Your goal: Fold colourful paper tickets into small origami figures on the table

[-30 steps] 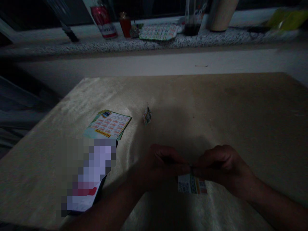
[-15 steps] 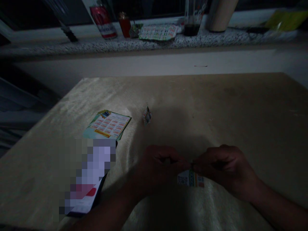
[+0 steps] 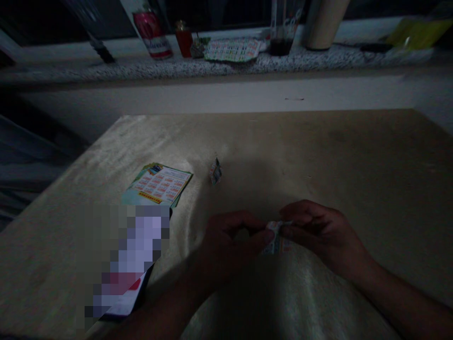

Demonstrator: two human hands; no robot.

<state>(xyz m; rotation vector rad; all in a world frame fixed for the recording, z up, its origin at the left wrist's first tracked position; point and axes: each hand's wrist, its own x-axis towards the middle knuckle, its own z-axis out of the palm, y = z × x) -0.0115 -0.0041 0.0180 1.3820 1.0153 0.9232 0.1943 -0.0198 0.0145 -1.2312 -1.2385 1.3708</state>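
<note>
A small printed paper piece [image 3: 274, 243] with coloured bands is held up above the table between both hands. My left hand [image 3: 235, 241] pinches its left side between thumb and fingers. At its upper right edge, the thumb and fingertips of my right hand [image 3: 314, 231] grip the paper. Part of the paper is hidden behind the fingers. Beyond my left hand, a small folded printed paper [image 3: 215, 172] stands on the table. A stack of printed cards [image 3: 163, 182] lies to the left, with a phone [image 3: 134, 264], partly blurred out, just in front of it.
The table [image 3: 339, 156] has a cream, shiny cover. Behind it, a speckled stone sill [image 3: 123, 71] holds a red can [image 3: 152, 35], a small red bottle [image 3: 184, 40], a folded printed sheet [image 3: 231, 50], a glass with dark liquid [image 3: 282, 33], a beige cylinder [image 3: 325, 23] and something yellow [image 3: 419, 33].
The held paper has been raised and tilted, showing its upper part. My left hand has shifted slightly left, and my right hand has moved up a little with its fingers spread more.
</note>
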